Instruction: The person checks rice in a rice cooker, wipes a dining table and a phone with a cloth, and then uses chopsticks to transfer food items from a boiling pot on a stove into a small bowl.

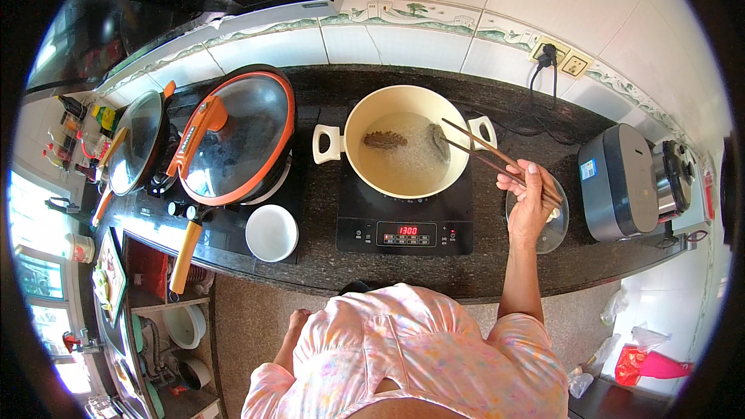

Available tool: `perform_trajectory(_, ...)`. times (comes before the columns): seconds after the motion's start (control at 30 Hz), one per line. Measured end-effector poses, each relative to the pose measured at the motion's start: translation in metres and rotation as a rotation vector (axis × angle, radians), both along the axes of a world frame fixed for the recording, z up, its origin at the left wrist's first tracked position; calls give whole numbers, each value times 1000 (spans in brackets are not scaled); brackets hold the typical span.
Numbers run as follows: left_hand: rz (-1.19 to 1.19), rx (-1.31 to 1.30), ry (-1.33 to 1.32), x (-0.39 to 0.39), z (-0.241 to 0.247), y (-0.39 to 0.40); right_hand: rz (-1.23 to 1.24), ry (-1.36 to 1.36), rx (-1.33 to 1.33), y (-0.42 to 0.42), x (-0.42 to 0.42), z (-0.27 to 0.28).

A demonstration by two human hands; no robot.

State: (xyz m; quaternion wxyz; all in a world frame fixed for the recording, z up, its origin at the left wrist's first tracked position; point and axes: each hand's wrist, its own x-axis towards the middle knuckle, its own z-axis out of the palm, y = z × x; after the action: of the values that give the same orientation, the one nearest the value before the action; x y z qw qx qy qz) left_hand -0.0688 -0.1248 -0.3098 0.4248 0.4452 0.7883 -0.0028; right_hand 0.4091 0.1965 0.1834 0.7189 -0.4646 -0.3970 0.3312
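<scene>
My right hand (528,195) grips a pair of wooden chopsticks (486,161), whose tips reach over the right rim into a cream two-handled pot (407,189). Bubbling, cloudy liquid (401,169) partly fills it. A dark, bumpy piece of food, seemingly a sea cucumber (385,139), lies left of centre. Another dark piece (436,142) is at the chopstick tips; whether they pinch it I cannot tell. Beneath the pot is a black induction cooker (349,227) with a lit red display. My left hand (300,318) hangs beside my body below the counter edge, its fingers mostly hidden.
A glass lid (550,241) lies below my right hand. Further right stands a grey appliance (617,180). On the left are a white bowl (272,233), an orange-rimmed lidded pan (238,134) and another lidded pan (137,139). A wooden-looking handle (185,259) juts past the counter edge.
</scene>
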Motion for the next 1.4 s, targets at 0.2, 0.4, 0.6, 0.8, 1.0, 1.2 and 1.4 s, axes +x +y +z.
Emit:
perform_trajectory(0.2,-86,64,-9,-5,-9,-9,-14,-6,-26,-1,-2,-3)
perform_trajectory(0.4,-140,35,4,1,5,-3,-13,-19,-3,-2,-4,-5)
perform_trajectory(0.6,-41,7,-20,-3,9,-3,-4,-26,-10,0,-3,-5)
perform_trajectory(0.8,-89,-2,-11,2,10,3,-21,-76,-30,-1,-4,-5)
perform_trajectory(1.0,-30,18,-36,4,13,1,-28,-94,-34,-1,-5,-6)
perform_trajectory(1.2,-48,-29,-21,9,19,6,-14,-155,-52,5,-9,-8)
perform_trajectory(1.4,-66,41,18,2,4,1,39,-392,-71,27,-20,-11)
